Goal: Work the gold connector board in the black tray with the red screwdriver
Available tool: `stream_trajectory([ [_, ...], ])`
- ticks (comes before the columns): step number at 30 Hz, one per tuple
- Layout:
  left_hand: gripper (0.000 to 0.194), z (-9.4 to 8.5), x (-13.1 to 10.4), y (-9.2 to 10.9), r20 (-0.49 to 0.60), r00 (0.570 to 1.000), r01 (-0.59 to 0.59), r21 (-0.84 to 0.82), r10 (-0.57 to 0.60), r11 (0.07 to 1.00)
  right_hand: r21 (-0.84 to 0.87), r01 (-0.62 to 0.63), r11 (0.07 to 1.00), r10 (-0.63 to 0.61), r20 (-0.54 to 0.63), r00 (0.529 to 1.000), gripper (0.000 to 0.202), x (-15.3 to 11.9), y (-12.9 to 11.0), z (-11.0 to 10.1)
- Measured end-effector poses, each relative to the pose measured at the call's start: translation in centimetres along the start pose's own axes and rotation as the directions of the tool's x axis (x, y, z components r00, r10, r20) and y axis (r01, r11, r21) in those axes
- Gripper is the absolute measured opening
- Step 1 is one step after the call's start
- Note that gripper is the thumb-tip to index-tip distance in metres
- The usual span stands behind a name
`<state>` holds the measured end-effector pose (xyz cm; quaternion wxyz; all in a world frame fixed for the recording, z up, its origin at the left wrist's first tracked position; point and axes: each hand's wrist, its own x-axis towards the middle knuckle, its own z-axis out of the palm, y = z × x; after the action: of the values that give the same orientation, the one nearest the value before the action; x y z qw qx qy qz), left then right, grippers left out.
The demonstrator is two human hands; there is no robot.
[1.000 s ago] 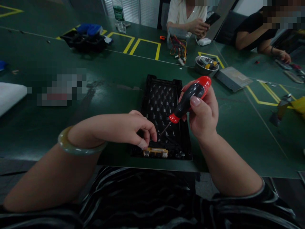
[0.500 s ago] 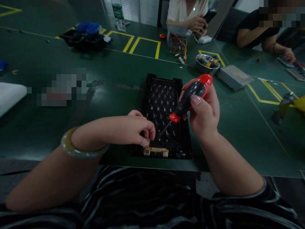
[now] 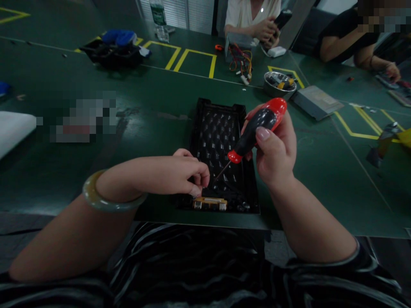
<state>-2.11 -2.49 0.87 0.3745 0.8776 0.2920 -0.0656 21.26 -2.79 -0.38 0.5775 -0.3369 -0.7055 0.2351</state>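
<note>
My right hand is wrapped round the handle of a red and black screwdriver. Its thin shaft slants down and left over a black perforated panel with raised edges, which lies on the green table. A small yellowish circuit board with metal ports sits along the panel's near end. At the board's left end my left hand is closed, thumb and fingers bent together near the screwdriver's tip. Whatever those fingers may pinch is hidden.
On the green table stand a steel bowl of small parts, a grey metal plate, a metal box with coloured wires, a black tray with blue items and a bottle. Two people sit across, one holding a phone.
The screwdriver has shifted very slightly up in my right hand's grip. My left hand stays at the board's left end, and the panel has not moved.
</note>
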Motion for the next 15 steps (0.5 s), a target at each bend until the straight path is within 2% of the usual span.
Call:
stream_trajectory([
  [3,0.008,0.1,0.0,0.1,-0.017,1.000,-0.015,0.011,0.015,1.000,-0.021,0.015,1.000,-0.015,-0.019,1.000,0.036,-0.1,0.0,0.1],
  [9,0.004,0.3,0.0,0.0,-0.057,0.992,-0.115,0.039,0.117,0.993,0.010,-0.016,1.000,0.017,-0.073,0.997,0.039,0.1,-0.4,0.0],
  [13,0.006,0.1,0.0,-0.3,-0.046,0.986,-0.161,0.048,0.163,0.986,0.054,0.000,0.999,0.010,-0.185,0.983,0.043,0.3,-1.0,0.2],
  [15,0.009,-0.3,-0.1,-0.3,-0.060,0.988,-0.138,0.058,0.141,0.989,0.092,0.035,0.995,-0.012,-0.246,0.969,0.043,0.3,-1.6,0.5],
])
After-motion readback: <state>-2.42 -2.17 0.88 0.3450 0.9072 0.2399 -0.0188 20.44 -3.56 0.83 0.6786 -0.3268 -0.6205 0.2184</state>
